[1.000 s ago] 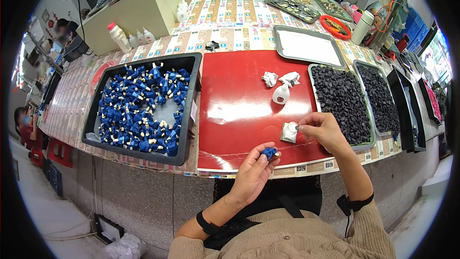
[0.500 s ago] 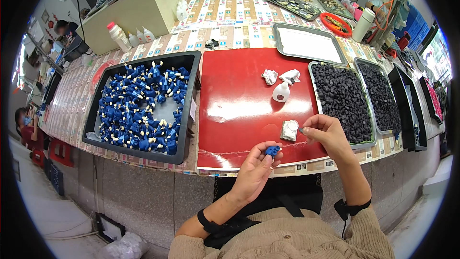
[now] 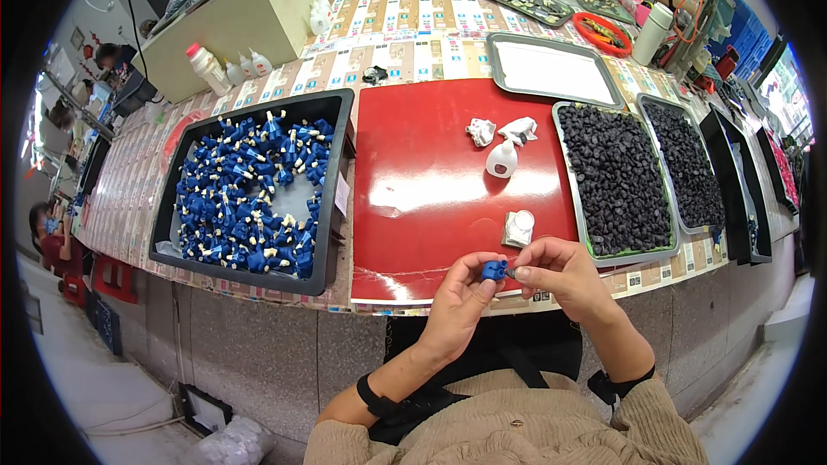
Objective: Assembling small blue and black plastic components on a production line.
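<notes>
Hands together at the bench edge: we are pinching a small blue part in our left hand while our right hand is pressing a tiny dark piece against it, both close for control.

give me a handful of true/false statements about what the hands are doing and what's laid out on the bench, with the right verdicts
1. The left hand pinches a small blue part. True.
2. The right hand rests inside the tray of dark pieces. False: it is raised at the blue part, beside the left hand, over the front edge of the red mat.
3. The black tray on the person's left holds many blue parts. True.
4. The red mat is bare. False: a small white bottle, crumpled white bits and a small white wrapped piece lie on it.
5. The grey tray behind the mat is heaped with dark pieces. False: it looks empty.
</notes>
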The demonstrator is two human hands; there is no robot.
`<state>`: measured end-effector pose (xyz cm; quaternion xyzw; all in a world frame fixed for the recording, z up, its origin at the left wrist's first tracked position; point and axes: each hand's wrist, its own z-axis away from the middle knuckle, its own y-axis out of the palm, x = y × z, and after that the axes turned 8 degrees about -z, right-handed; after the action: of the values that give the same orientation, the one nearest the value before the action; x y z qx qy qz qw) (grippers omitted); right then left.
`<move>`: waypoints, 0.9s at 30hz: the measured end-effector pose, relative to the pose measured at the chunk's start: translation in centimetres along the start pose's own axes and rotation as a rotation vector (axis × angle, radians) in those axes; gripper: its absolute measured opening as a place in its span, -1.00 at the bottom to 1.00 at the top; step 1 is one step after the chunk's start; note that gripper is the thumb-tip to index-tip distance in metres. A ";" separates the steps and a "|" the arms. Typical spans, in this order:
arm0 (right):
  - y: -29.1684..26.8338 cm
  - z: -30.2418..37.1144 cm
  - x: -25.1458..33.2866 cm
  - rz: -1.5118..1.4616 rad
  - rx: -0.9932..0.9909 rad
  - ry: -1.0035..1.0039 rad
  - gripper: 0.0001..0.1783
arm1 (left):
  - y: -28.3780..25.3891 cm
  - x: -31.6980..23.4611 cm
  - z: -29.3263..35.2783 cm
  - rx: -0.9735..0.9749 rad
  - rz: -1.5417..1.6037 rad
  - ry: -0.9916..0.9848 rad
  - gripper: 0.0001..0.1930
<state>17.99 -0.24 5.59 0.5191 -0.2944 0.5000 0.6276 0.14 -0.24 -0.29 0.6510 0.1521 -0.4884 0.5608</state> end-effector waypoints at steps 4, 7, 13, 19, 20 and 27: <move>-0.1 0.0 -0.2 0.003 0.015 0.009 -0.84 | 0.0 -0.1 0.0 0.002 -0.031 -0.010 -0.68; -0.1 -0.1 -0.3 0.011 0.007 0.001 -0.85 | -0.1 0.0 0.0 0.006 -0.042 -0.002 -0.67; -0.5 -0.1 -0.5 0.011 0.038 0.029 -0.84 | -0.3 0.3 0.0 0.010 -0.055 -0.033 -0.67; -1.2 0.1 -0.8 -0.030 0.021 0.094 -0.87 | -0.3 -0.5 0.2 0.020 -0.175 -0.002 -0.66; -1.4 0.1 -0.9 -0.049 0.032 0.118 -0.88 | -0.4 -0.6 0.3 0.019 -0.176 -0.004 -0.66; -1.7 0.2 -1.6 -0.158 0.073 0.150 -0.89 | -0.2 -1.1 0.7 -0.025 -0.416 0.138 -0.62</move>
<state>19.02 -0.87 3.58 0.5243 -0.1867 0.4968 0.6659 -0.80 -0.42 0.54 0.6305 0.3273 -0.5459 0.4442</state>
